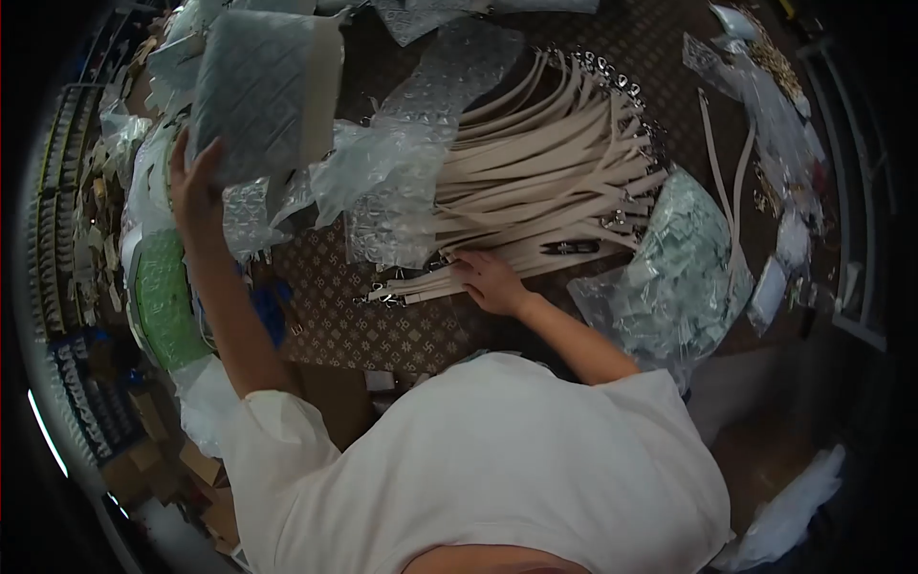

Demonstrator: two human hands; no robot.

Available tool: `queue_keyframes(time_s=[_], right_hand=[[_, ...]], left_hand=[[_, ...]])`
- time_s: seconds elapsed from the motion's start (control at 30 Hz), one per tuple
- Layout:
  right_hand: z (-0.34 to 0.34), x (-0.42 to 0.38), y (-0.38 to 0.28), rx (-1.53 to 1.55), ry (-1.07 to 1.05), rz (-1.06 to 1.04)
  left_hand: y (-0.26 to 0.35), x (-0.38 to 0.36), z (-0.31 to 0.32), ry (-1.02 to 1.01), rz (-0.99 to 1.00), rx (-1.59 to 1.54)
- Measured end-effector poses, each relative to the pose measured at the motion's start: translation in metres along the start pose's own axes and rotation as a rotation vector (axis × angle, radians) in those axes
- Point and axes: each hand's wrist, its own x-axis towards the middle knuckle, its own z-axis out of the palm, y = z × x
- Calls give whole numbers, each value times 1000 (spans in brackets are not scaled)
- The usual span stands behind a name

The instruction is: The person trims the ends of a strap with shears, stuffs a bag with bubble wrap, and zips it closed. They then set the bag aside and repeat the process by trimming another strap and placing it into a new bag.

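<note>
Your left hand is raised at the left edge of the table, fingers spread flat against the underside of a quilted grey bag that sits tilted in its clear plastic wrap; the hand props the bag rather than pinching it. Your right hand lies on the near end of the fanned pile of beige straps, fingers curled down onto one strap near the front edge of the table. Whether they have closed around it, the view does not show.

You seem to be at the pairing step: bag in one hand, strap being picked with the other. The next move, as I judge it, calls for drawing a single strap free without dragging its neighbours, since they overlap closely and their metal clips lie bunched just left of your fingers. A black tool rests on the straps to the right of that hand.
</note>
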Motion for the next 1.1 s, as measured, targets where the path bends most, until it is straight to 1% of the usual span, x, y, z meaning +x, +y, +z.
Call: queue_keyframes(time_s=[0.03,0.07,0.13,0.2,0.23,0.27,0.3,0.33,0.37,0.4,0.43,0.47,0.5,0.53,0.57,0.6,0.67,0.7,0.73,0.8,0.83,0.87,0.93,0.97,1.03,1.07,1.1], right_hand=[[-4,0,-1,83,26,-34],[-13,-1,-8,77,42,-21],[-42,2,-33,132,306,137],[-79,0,-49,425,372,369],[-91,-3,-54,660,486,423],[-101,-6,-58,893,599,474],[-111,-13,-58,818,581,385],[-119,-20,-60,740,560,302],[-119,-25,-68,721,580,326],[-123,-34,-76,709,581,339],[-127,-44,-84,971,426,489],[-129,-53,-91,1229,262,636],[-111,-65,-75,1106,282,589],[-108,-70,-80,1073,236,674],[-105,-74,-85,1032,199,761],[-98,-83,-80,848,177,651],[-79,-94,-69,898,158,631],[-80,-95,-74,936,137,597],[-85,-95,-78,927,150,599],[-94,-92,-87,844,198,629],[-97,-97,-79,606,296,576],[-105,-105,-66,369,392,519],[-134,-126,-51,288,711,654],[-148,-142,-37,285,890,686],[-182,-177,-27,-61,1080,784],[-196,-191,-30,-231,994,920],[-208,-204,-31,-399,898,1048]], left_hand=[[6,-25,-10,-36,-17,-61],[8,-47,-21,-67,-34,-118],[-7,-100,-30,124,-339,-367],[-40,-148,-44,-94,-707,-615],[-63,-176,-31,-81,-759,-540],[-81,-202,-21,-266,-857,-559],[-92,-233,1,-354,-906,-670],[-108,-253,14,-342,-1070,-601],[-120,-270,27,-330,-1234,-528],[-107,-286,50,-371,-1117,-329],[-93,-296,65,-410,-990,-135],[-108,-301,61,-407,-1015,-128],[-143,-303,50,-406,-1039,-120],[-236,-295,15,-737,-767,145],[-192,-292,29,-558,-838,35],[-127,-287,44,-384,-907,-73],[-90,-285,50,-501,-572,-15],[-85,-286,50,-646,-450,-50],[-79,-289,53,-660,-446,-55],[-66,-298,59,-800,-104,476],[-78,-305,59,-714,82,566],[-77,-308,59,-713,91,567],[-74,-316,59,-615,164,631],[-75,-319,57,-620,163,631],[-80,-326,56,-444,206,573],[-82,-327,56,-443,205,571],[-85,-328,55,-402,259,577]])
